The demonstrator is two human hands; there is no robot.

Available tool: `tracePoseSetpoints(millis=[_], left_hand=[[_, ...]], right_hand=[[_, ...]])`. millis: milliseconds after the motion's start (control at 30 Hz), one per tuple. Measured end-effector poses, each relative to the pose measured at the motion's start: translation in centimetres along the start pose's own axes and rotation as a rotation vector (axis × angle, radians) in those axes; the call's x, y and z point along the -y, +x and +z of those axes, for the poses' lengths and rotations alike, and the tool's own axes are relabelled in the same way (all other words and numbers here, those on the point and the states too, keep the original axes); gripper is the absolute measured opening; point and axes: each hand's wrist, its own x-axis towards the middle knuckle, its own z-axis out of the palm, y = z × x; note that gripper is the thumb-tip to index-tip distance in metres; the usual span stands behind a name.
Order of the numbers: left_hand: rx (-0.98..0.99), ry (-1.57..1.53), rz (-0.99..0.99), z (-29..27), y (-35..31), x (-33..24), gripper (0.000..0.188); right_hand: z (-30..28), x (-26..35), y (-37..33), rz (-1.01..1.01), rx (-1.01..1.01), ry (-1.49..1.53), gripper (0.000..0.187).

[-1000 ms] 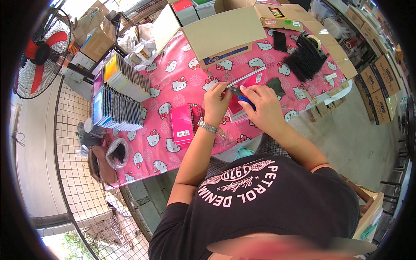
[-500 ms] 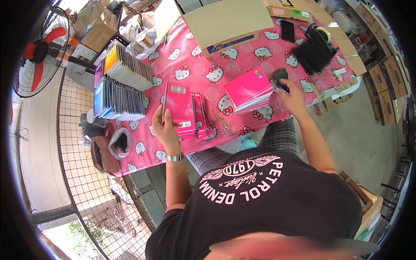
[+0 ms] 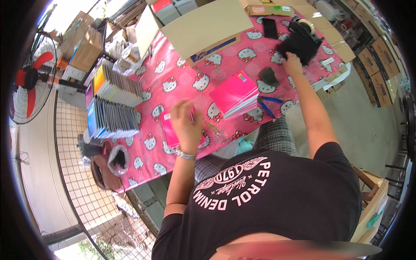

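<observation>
My left hand (image 3: pixel 187 130) is over a pink spiral-bound notebook (image 3: pixel 170 133) near the table's front edge, partly covering it. Motion smears its fingers, so their grip is unclear. My right arm stretches to the far right, where my right hand (image 3: pixel 293 65) has its fingers drawn together at the near edge of a heap of black spiral binding coils (image 3: pixel 303 47). Between the hands lies a stack of loose pink-covered pages (image 3: pixel 234 96). Blue-handled pliers (image 3: pixel 270 106) rest just right of it, below a small dark green object (image 3: pixel 269 76).
Upright rows of blue spiral notebooks (image 3: pixel 113 120) and yellow ones (image 3: pixel 118 86) stand at left. A large carton (image 3: pixel 208 32) is at the back, with a black phone (image 3: pixel 270 28) and a tape dispenser (image 3: pixel 305 27) to its right. A fan (image 3: pixel 31 78) stands far left.
My right hand has put the pliers down on the table and moved up to the black coils. My left hand has moved right, over the pink notebooks, from the pink one it held upright.
</observation>
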Motion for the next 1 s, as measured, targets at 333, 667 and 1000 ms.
tracePoseSetpoints(millis=[333,667,1000], left_hand=[[0.472,0.293,0.382,8.0,2.3,-7.3,0.031],[0.642,0.099,0.25,2.8,8.3,-8.0,0.019],[0.231,0.153,0.344,5.8,6.2,-7.3,0.018]], right_hand=[[1.3,1.0,1.2,-0.046,0.147,0.187,0.025],[-4.9,1.7,3.7,-0.042,-0.19,0.462,0.029],[-19.3,15.6,-5.9,-0.534,0.265,0.797,0.031]])
